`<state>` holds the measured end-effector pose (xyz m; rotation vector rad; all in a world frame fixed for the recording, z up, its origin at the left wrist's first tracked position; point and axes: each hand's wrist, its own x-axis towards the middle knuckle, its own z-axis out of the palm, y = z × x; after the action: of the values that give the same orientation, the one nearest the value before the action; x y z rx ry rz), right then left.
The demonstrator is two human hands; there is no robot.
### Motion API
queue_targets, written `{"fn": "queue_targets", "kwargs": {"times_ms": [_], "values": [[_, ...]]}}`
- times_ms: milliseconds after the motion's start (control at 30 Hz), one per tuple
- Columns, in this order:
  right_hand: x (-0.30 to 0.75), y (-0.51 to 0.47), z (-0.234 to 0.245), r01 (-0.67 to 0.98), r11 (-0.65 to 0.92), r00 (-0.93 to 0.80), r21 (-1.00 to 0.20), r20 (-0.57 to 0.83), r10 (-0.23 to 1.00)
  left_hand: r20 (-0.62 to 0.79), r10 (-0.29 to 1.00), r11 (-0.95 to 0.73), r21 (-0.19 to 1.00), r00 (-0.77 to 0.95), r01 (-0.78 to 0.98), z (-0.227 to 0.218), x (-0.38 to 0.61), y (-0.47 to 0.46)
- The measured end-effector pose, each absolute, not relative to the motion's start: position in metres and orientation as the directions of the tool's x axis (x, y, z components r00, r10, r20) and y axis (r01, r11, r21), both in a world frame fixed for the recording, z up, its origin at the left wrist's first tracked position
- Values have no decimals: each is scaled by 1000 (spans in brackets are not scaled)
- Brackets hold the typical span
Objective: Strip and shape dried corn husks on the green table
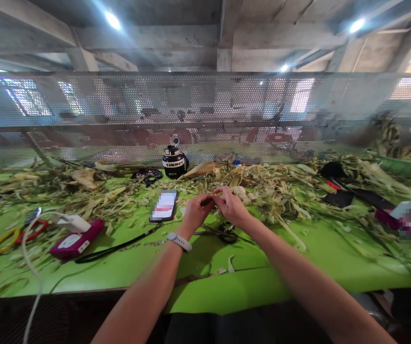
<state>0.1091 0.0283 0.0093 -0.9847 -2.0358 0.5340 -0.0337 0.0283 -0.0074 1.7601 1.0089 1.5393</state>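
My left hand (197,210), with a pale watch band (179,241) at its wrist, meets my right hand (231,204) above the green table covering (205,298). Fingers of both hands are pinched together at the tips. Whatever lies between them is too small or hidden to name. Just under my hands, a dark pair of scissors (228,235) seems to lie on the table, partly covered. To the left of my left hand is a phone (164,205) with a lit screen and a black strap (119,250). Dry husk strips (277,188) are strewn behind both hands.
A black jug (174,163) stands at the back before a perforated metal screen (198,100). On the left lie a magenta power strip (78,241) with a white plug and cable, and scissors with yellow and red handles (6,242). Dark items (338,198) lie on the right.
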Motion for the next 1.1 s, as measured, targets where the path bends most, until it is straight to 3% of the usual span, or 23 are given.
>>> {"fn": "queue_targets", "kwargs": {"times_ms": [167, 433, 533, 667, 800, 900, 1100], "values": [[108, 24, 13, 417, 648, -403, -637, 509, 761, 458, 889, -458, 889, 12, 19, 3, -30, 21], [116, 34, 18, 158, 567, -497, -809, 431, 753, 398, 917, -393, 915, 37, -88, 5, -31, 20], [117, 36, 18, 194, 554, -506, -810, 402, 763, 396, 917, -391, 917, 56, -75, 1, -33, 23], [114, 32, 18, 326, 463, -326, -824, 362, 873, 437, 898, -437, 899, 62, 1, -2, -34, 24], [114, 28, 23, 534, 464, -103, -707, 490, 866, 453, 890, -454, 891, 40, -6, -2, -31, 22], [117, 25, 28, 568, 502, -131, -653, 530, 838, 443, 896, -442, 897, 29, -24, -1, -30, 22], [121, 26, 28, 523, 539, -207, -660, 515, 832, 404, 915, -404, 912, -6, -76, 0, -31, 23]]}}
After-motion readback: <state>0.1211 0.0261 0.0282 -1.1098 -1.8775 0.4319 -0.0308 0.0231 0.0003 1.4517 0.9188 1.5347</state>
